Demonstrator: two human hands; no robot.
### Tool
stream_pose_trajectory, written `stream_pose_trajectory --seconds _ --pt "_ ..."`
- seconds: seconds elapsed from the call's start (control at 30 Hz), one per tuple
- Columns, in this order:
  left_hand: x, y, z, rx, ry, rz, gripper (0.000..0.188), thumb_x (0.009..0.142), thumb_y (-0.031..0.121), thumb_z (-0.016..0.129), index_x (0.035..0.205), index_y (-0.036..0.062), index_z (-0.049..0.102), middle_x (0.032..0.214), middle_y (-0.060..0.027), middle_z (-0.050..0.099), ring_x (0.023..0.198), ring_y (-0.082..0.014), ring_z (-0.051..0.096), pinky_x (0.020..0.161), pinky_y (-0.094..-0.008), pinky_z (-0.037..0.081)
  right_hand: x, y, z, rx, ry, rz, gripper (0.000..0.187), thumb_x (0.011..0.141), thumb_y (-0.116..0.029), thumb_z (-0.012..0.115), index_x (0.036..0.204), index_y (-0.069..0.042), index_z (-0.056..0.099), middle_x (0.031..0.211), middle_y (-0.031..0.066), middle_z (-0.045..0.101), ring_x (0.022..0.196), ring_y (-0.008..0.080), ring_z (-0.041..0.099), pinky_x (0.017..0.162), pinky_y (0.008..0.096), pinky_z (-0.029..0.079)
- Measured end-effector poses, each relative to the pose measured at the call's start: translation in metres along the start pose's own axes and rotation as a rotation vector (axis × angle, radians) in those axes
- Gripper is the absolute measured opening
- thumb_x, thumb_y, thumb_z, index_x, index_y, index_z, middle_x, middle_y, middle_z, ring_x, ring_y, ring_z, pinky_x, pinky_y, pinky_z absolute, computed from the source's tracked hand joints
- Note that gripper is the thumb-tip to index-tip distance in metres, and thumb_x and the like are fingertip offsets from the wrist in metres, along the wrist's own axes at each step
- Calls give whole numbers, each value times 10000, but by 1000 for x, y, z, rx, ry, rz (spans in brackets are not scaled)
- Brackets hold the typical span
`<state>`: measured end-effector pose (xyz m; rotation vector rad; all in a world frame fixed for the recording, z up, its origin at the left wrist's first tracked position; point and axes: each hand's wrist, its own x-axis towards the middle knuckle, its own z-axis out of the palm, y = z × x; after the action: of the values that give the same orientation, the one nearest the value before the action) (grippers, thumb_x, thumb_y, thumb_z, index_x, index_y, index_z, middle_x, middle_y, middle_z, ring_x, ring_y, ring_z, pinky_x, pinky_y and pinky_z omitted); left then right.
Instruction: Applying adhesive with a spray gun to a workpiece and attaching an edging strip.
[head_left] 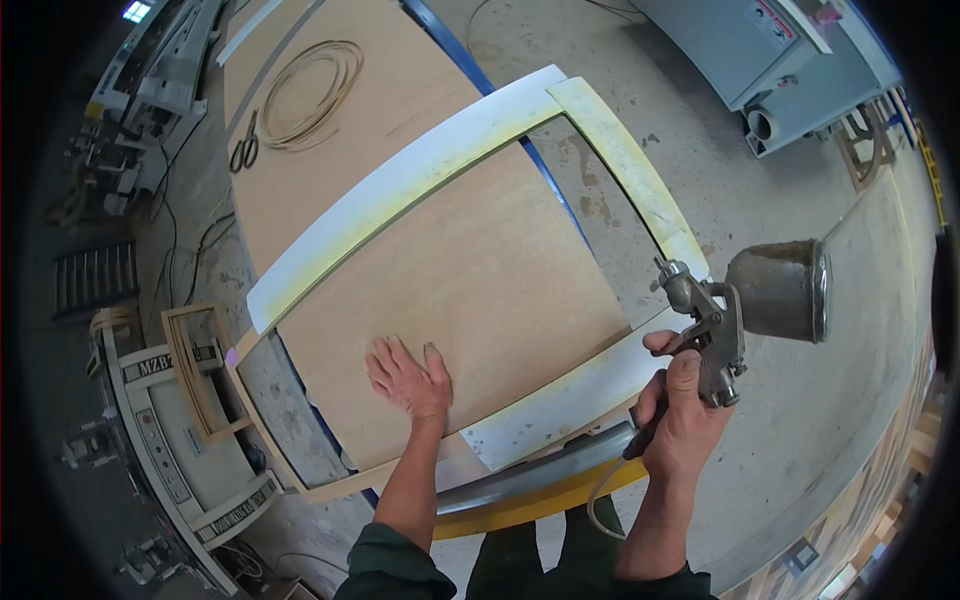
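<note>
My right hand (688, 420) is wrapped round the handle of a metal spray gun (712, 325), held up at the right side of the frame. A dull metal cup (785, 290) is attached to the gun, and a thin hose hangs from its handle. My left hand (410, 380) lies flat with fingers spread on a brown wooden board (450, 250). Around that board runs a large frame (400, 185) with white strips, yellowish along their edges. Part of the frame's near right strip is hidden behind the gun and my right hand.
Beyond the frame, a coil of thin cord (315, 95) and black-handled scissors (244, 150) lie on the board. A machine (190, 440) with a small wooden frame (195, 370) stands left. A grey-blue cabinet (740, 50) is far right. A curved metal-and-yellow edge (540, 490) is near my legs.
</note>
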<state>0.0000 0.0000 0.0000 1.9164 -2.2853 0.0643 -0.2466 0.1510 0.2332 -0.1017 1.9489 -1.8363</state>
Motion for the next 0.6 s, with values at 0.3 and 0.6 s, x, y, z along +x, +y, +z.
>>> stream_pose_trajectory --seconds 0.3,0.6 --pt "8 2 -3 -114 17 17 690 899 443 653 1431 21 527 1553 -189 442 1441 -463 328 1178 -600 225 -24 15 -7 -46 -134 96 403 1036 -382 630 1128 11 620 1039 105 722 484 75 500 441 234 380" --pt "3 0 4 5 42 28 656 948 480 611 1450 64 532 1579 -125 441 1458 -393 346 1175 -553 249 -54 28 -61 -79 -61 173 386 1043 -338 629 1229 -5 573 1098 144 715 511 99 546 445 236 398"
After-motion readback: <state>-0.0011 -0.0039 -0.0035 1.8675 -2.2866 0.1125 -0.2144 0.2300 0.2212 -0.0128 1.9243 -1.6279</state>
